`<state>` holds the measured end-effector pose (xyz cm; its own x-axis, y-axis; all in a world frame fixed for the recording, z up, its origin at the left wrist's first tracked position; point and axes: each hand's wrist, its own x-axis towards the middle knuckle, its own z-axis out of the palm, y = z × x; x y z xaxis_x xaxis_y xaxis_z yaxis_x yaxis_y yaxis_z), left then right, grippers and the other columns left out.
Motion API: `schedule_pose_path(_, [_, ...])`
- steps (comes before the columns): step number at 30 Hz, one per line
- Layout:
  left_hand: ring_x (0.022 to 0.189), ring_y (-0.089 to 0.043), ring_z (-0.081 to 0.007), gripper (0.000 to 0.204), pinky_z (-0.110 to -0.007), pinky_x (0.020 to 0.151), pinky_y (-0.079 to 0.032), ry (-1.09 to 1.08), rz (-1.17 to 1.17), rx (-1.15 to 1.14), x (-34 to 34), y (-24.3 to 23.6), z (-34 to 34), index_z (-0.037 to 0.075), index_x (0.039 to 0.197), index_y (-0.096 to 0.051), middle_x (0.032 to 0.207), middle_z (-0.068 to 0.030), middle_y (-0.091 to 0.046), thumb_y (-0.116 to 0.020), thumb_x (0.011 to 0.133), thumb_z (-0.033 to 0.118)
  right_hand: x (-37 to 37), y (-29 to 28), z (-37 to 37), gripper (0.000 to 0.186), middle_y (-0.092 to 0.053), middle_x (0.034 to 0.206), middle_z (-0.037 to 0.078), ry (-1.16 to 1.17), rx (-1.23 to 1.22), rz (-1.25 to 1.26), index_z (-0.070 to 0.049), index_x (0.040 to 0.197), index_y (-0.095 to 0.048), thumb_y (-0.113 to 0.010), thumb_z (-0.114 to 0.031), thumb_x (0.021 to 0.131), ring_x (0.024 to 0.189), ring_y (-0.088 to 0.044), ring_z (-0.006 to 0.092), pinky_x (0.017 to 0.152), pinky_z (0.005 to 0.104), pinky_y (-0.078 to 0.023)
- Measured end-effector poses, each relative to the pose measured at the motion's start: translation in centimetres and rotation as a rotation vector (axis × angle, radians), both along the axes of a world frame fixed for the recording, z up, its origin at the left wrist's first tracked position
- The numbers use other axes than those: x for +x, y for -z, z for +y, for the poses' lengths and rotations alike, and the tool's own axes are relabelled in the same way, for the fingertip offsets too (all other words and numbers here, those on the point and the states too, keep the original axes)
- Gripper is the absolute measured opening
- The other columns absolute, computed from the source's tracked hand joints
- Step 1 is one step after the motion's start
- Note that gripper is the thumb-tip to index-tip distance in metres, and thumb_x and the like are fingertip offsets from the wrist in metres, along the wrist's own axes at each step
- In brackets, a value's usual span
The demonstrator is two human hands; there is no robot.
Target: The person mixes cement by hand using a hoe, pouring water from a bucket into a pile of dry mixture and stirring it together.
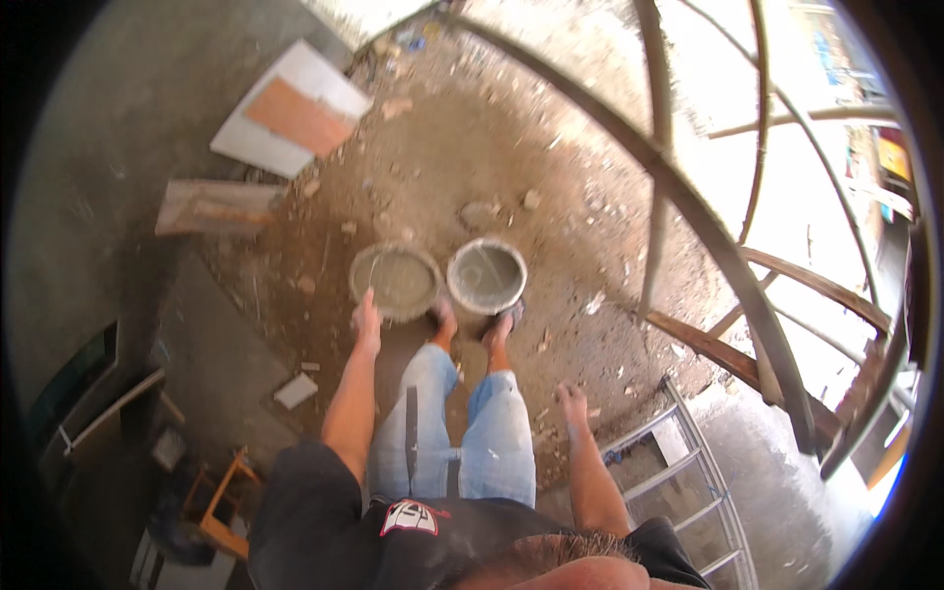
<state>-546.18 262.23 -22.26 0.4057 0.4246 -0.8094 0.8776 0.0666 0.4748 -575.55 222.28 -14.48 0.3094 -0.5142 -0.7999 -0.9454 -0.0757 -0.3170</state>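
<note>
My left hand (367,323) hangs at the near left edge of a wide, shallow round basin (356,295) of grey, wet-looking material. Its fingers stretch forward over or beside the rim; whether they touch it I cannot tell. Nothing shows in that hand. Right of the basin stands a round bucket (522,285) with a pale crusted rim and grey liquid or slurry inside. My right hand (571,401) hangs out to the right of my legs, away from both containers, its fingers loosely apart and holding nothing visible. My feet are close behind the two containers.
Dirt ground with rubble (531,200) surrounds me. A white board with an orange panel (300,113) and a wooden board (216,208) lie at left. A metal ladder (703,462) lies at right, below curved wooden poles (678,182). An orange wooden frame (224,501) stands lower left.
</note>
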Motion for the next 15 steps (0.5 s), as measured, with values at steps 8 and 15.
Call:
schedule_pose_path(8, [0.047, -0.030, -0.0103, 0.048, -0.031, 0.045, -0.024, -0.052, 0.039, -0.043, -4.1, -13.9, 0.8, 0.020, 0.057, -0.034, 0.054, 0.0053, -0.028, -0.060, 0.084, 0.051, -6.6, -10.0, 4.4, 0.030, -0.066, 0.085, 0.010, 0.522, 0.104, -0.214, -0.001, 0.109, -0.064, -0.060, -0.022, 0.089, 0.072, -0.063, 0.0151, 0.063, 0.0292, -0.051])
schedule_pose_path(15, [0.036, -0.026, -0.0132, 0.055, -0.032, 0.039, -0.024, -0.026, -0.056, -0.033, -6.3, -25.6, -1.1, 0.021, 0.053, -0.029, 0.046, 0.0038, -0.024, -0.062, 0.082, 0.055, -12.6, -17.3, 8.1, 0.021, -0.061, 0.071, 0.004, 0.689, 0.105, -0.232, -0.006, 0.089, -0.064, -0.057, -0.025, 0.087, 0.061, -0.058, 0.0144, 0.052, 0.0285, -0.045])
